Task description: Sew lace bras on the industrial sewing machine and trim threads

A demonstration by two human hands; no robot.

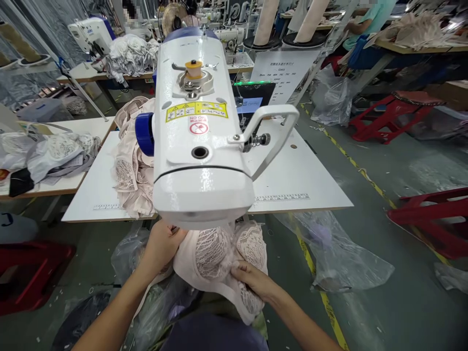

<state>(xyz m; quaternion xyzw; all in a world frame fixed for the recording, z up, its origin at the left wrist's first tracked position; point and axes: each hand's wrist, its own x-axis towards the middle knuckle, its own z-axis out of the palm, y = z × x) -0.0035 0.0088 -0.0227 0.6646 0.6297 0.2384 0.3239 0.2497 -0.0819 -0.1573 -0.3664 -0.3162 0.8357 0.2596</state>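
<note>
A pale pink lace bra [215, 253] hangs at the front edge of the sewing table, just below the head of a white sewing machine [201, 195]. My left hand [166, 246] is closed on the bra's left side, close under the machine head. With thumb and fingers, my right hand [252, 278] grips the bra near its middle, between the two lace cups. The machine head hides the needle area and the bra's upper edge.
A pile of pink bras [133, 165] lies left of the machine on the white table [292, 170]. A white lever [278, 114] juts out on the machine's right. Red stools [398, 109] and plastic bags [340, 258] are on the floor. A person [369, 24] sits at the back right.
</note>
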